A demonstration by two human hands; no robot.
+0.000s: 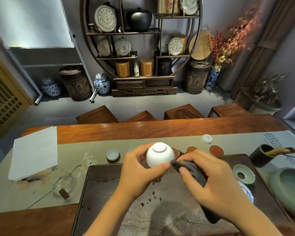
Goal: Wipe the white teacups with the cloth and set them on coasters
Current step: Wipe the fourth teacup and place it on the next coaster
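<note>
A left hand (140, 169) holds a white teacup (160, 155) upside down above the dark tea tray (99, 188), fingers and thumb pinching its sides, foot ring facing up. The right hand (209, 181) sits just right of the cup, its grip closed on a dark cloth (192, 169) pressed against the cup's wall. Beyond the tray's far edge, another teacup (112, 155) rests on a coaster (113, 160), with what appear to be bare reddish coasters (216, 150) farther right along the counter (160, 128).
</note>
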